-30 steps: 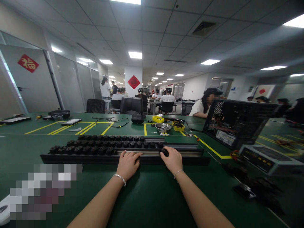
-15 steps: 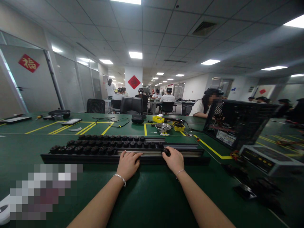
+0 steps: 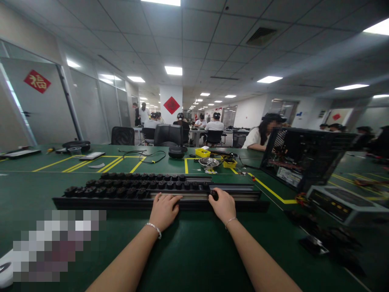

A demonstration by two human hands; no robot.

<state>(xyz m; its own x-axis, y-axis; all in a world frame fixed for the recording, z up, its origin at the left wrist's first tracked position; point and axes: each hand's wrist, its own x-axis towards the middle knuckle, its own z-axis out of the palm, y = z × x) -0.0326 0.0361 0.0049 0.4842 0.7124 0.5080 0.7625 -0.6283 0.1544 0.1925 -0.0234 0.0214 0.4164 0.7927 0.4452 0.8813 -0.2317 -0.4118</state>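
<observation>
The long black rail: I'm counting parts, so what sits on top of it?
On the long black rail, rows of black knobs fill its left part. The left hand rests flat on it; the right hand grips one black knob. Whatever lies under the hands is hidden.

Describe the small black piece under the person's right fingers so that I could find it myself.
On the green table lies a long black rail with rows of black knobs. Follow the near row rightward to the right hand. The black knob at its fingertips stands apart from the packed rows.
</observation>
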